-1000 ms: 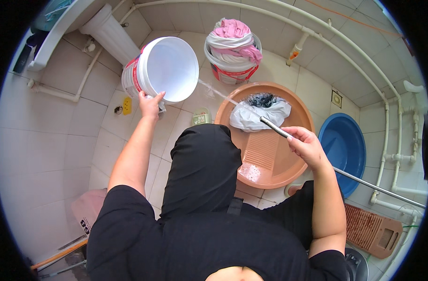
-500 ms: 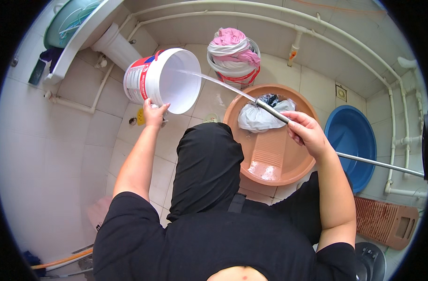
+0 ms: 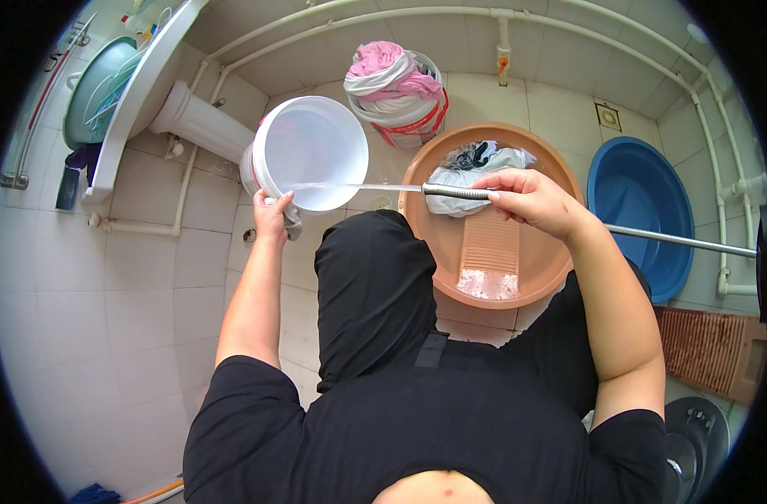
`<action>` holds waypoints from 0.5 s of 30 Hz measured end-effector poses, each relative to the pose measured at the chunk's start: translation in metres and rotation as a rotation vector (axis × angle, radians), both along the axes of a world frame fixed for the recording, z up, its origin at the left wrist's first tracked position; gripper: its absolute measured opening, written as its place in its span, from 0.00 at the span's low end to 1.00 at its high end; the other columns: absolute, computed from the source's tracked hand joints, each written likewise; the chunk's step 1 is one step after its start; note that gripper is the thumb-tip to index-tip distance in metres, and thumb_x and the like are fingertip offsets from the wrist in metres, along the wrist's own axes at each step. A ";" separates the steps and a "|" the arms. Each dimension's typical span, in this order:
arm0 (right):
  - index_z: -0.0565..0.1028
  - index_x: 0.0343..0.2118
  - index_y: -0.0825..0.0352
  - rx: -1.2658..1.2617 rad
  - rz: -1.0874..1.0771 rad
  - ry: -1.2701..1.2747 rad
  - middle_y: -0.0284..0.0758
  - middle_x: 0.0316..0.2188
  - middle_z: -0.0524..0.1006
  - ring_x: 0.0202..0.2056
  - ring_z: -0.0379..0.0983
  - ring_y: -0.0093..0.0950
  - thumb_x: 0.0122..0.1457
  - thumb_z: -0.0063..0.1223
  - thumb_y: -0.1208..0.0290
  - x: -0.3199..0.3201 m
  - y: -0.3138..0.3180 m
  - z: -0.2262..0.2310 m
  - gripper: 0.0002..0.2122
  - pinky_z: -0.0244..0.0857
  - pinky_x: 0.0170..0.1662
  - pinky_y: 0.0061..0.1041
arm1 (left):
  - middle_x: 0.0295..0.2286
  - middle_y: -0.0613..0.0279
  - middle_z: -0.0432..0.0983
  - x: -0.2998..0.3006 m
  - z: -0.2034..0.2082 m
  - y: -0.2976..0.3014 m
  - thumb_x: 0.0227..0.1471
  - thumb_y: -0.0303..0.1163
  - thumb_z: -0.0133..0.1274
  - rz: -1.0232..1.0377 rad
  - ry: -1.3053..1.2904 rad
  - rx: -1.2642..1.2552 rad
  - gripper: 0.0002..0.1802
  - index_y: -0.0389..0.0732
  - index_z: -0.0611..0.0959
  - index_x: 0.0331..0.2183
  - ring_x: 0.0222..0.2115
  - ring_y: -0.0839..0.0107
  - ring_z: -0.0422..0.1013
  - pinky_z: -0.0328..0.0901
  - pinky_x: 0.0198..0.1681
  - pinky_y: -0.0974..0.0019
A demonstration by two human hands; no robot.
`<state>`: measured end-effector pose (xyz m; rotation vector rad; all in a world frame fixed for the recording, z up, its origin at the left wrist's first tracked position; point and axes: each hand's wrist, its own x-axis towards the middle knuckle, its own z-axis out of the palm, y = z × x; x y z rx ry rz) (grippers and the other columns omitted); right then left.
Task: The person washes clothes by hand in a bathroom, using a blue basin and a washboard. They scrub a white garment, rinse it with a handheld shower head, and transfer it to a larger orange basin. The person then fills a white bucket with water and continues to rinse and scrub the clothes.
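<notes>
My left hand (image 3: 271, 217) grips the near rim of a white plastic bucket (image 3: 316, 147), tilted so its mouth faces right and toward me. In my right hand (image 3: 530, 200) is a metal shower hose (image 3: 455, 192), pinched near its end and held level above the orange basin. Water (image 3: 375, 186) streams leftward from the hose into the lower part of the bucket. Below the hose, the round orange basin (image 3: 560, 168) has a ridged washboard section (image 3: 490, 248), with white and dark wet cloth (image 3: 484, 160) at its far side.
A bucket heaped with pink and white cloth (image 3: 392, 84) stands beyond the basin. The blue tub (image 3: 639, 218) leans at the right, near a brown washboard (image 3: 706, 349). White pipes (image 3: 358, 17) run along the walls. A sink pedestal (image 3: 203, 122) is at the left.
The bucket has turned so its mouth faces me more. My right hand has swung the hose end left and lower, and the water now enters nearer the bucket's lower rim. The view has shifted slightly.
</notes>
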<state>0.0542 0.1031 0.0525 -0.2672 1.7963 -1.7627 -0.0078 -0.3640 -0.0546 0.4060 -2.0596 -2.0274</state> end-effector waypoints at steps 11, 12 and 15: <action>0.72 0.42 0.67 0.041 -0.060 0.055 0.23 0.21 0.66 0.24 0.59 0.13 0.55 0.44 0.72 0.000 0.000 -0.001 0.12 0.58 0.29 0.14 | 0.35 0.57 0.66 -0.001 0.011 -0.027 0.28 0.35 0.66 0.166 0.071 -1.291 0.31 0.37 0.71 0.36 0.38 0.61 0.64 0.62 0.41 0.61; 0.72 0.42 0.67 0.040 -0.069 0.062 0.23 0.21 0.67 0.24 0.60 0.13 0.55 0.44 0.72 0.000 0.000 -0.003 0.12 0.57 0.28 0.13 | 0.35 0.57 0.66 0.003 0.019 -0.026 0.27 0.38 0.66 0.160 0.058 -1.383 0.31 0.39 0.71 0.36 0.38 0.58 0.64 0.61 0.41 0.59; 0.73 0.42 0.66 0.036 -0.082 0.058 0.23 0.21 0.67 0.24 0.60 0.13 0.55 0.44 0.73 0.001 0.000 -0.004 0.12 0.57 0.28 0.13 | 0.36 0.58 0.66 0.009 0.026 -0.040 0.26 0.40 0.66 0.159 0.092 -1.587 0.32 0.41 0.72 0.37 0.38 0.56 0.63 0.61 0.41 0.57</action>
